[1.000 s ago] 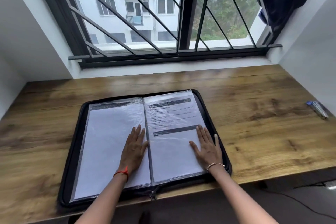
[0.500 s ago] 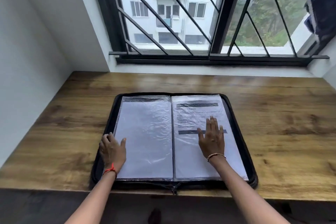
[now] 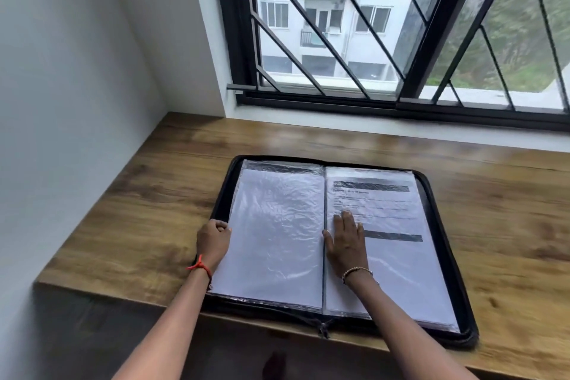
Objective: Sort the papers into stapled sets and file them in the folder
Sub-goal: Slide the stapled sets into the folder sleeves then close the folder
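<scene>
A wood-grain desk (image 3: pixel 123 210) runs beneath a black-barred window (image 3: pixel 339 40), and on it we see a black zip-around folder (image 3: pixel 467 338) lying open at the front edge (2 clear sleeves face up). The left hand (image 3: pixel 213 241) curls its fingers round the folder's left edge, gripping it. The right hand (image 3: pixel 347 242) lies flat, fingers straight, on the printed white sheet (image 3: pixel 388 210) just beside the spine; a blank white sheet (image 3: pixel 277 225) fills the left sleeve.

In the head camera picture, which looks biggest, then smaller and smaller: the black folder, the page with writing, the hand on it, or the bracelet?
Largest to smallest:
black folder
page with writing
right hand
bracelet
</scene>
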